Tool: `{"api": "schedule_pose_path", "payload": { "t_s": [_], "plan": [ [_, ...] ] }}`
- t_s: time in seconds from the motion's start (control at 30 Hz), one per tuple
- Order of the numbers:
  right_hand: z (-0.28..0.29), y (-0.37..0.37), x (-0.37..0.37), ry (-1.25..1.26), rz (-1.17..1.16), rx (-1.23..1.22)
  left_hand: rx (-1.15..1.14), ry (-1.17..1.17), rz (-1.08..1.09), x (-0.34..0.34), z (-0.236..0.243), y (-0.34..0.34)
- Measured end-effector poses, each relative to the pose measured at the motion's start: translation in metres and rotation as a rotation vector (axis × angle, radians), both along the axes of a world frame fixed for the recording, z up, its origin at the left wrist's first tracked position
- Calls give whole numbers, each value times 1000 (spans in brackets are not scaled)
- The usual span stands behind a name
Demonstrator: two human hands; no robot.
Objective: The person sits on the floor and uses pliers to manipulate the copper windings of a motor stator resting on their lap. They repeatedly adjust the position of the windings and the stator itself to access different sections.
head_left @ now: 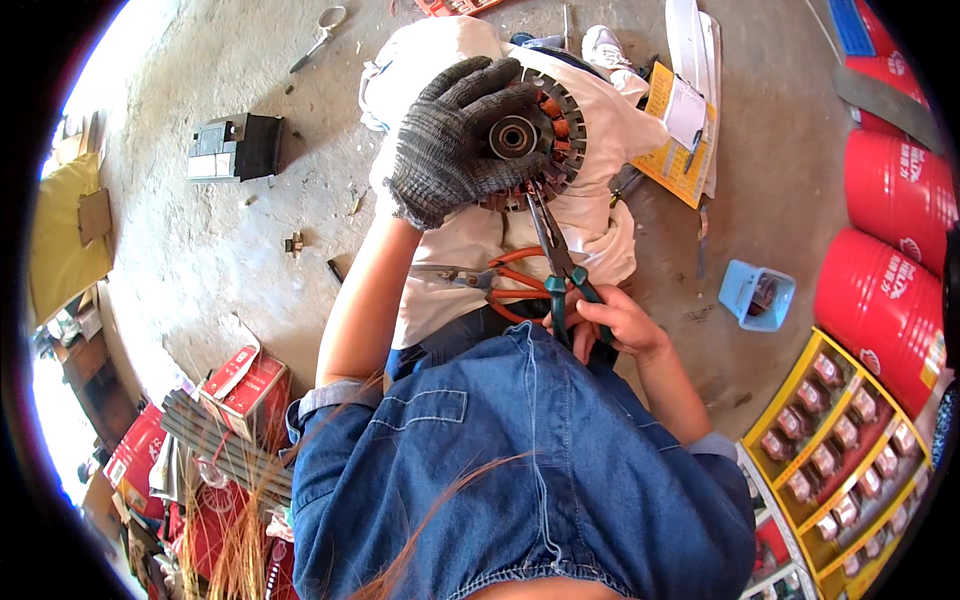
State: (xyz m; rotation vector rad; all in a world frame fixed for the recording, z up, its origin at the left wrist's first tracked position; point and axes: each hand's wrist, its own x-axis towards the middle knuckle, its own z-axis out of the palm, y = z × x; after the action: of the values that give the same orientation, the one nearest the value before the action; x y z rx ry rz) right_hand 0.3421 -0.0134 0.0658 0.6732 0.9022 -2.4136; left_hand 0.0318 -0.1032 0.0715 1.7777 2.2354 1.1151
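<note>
My left hand (455,135), in a dark knitted glove, grips a round motor stator (545,125) with copper windings and a central bearing, held up over my lap. My bare right hand (615,320) holds green-handled long-nose pliers (555,250), whose tips reach up to the stator's lower edge. A white cloth (600,215) covers my lap. Orange-handled scissors (500,280) lie on that cloth just below the stator, between my two arms.
On the concrete floor: a black box-shaped device (235,147), metal scissors (320,35), a small blue container (757,297), yellow papers (680,135). Red drums (895,190) and a yellow display box of small parts (835,450) stand at right; a red carton (245,390) at left.
</note>
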Motion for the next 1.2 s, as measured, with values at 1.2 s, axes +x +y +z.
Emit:
{"api": "schedule_pose_path", "payload": {
  "t_s": [1.2],
  "plan": [
    [-8, 22, -7, 137, 27, -310, -27, 5, 4, 1, 1, -3]
  ]
}}
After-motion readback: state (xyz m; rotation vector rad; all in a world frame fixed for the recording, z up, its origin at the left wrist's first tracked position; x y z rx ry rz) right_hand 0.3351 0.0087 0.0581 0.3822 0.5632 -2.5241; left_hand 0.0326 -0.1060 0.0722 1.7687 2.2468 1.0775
